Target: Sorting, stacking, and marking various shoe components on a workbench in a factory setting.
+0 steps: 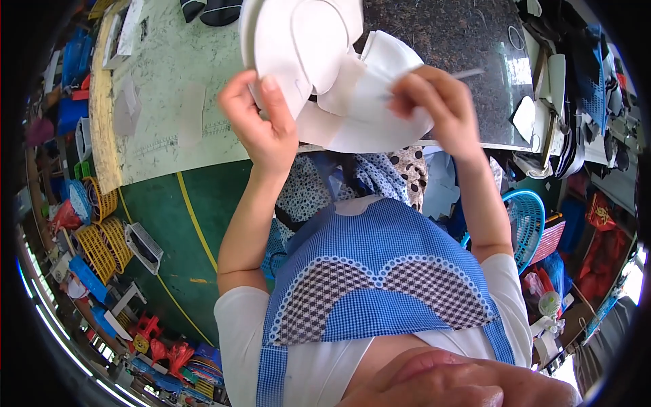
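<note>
Pinching white piece by its edge in left hand; gripping stick in curled, blurred right hand; risking slippage if pinched too loosely.

A pale green tabletop with a wooden edge fills the upper left; a dark, glossy top at upper right catches a pale reflection. Below the wooden edge, a green floor bears yellow lines. Bright light strips follow the lower left rim; white glare shows at lower right.
</note>
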The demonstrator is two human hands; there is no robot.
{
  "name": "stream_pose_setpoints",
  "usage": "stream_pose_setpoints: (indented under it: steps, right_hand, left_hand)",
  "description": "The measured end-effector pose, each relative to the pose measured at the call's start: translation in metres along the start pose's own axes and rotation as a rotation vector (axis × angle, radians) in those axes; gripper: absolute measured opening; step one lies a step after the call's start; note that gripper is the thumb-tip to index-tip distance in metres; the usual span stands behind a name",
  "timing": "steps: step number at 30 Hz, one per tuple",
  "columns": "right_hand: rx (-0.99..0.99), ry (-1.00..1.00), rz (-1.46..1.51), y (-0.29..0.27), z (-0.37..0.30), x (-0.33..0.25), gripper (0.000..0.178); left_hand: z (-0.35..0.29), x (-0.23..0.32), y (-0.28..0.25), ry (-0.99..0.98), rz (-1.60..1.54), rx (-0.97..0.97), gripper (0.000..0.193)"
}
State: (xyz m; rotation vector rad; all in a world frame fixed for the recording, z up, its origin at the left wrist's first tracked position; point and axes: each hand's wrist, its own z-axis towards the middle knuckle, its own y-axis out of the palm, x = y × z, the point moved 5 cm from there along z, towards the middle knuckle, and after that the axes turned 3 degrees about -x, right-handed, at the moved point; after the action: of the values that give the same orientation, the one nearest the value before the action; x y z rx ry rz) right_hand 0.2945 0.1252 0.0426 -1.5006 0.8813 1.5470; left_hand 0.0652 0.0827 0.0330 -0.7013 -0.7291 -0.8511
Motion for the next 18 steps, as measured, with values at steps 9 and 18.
stream_pose_setpoints:
  steps: [9, 18]
  right_hand:
    - [0.001, -0.006, -0.326, 0.028, 0.023, 0.02, 0.024]
    - [0.216, -0.171, 0.733, -0.074, -0.025, 0.005, 0.028]
  left_hand:
    - [-0.014, 0.021, 0.004, 0.147, 0.059, -0.43, 0.056]
    - [-0.017, 0.014, 0.002, 0.245, 0.228, -0.474, 0.062]
